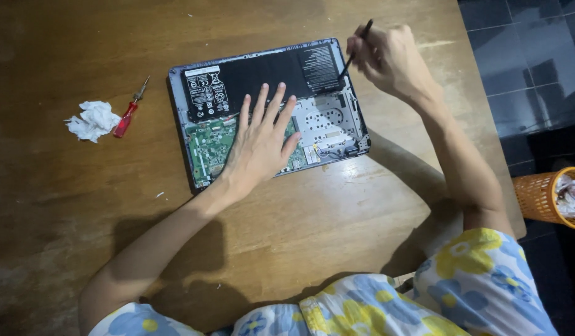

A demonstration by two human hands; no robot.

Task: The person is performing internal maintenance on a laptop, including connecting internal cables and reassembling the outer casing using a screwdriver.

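Opened grey laptop (268, 112), bottom cover off, lies face-down mid-way across the worn brown wooden bench (300, 218), showing a long black battery above a green circuit board and a perforated silver metal plate. Left hand (259, 146) rests flat on the board, fingers spread and holding nothing, apparently to steady the casing; right hand (390, 59) is closed around a slim black tool (356, 48), tip at the battery's right corner. Red-handled screwdriver (129, 112) and crumpled white tissue (92, 120) lie aside left.

one opened laptop (268, 109); one red screwdriver (127, 115); one crumpled tissue (91, 120); one orange basket (539, 196)
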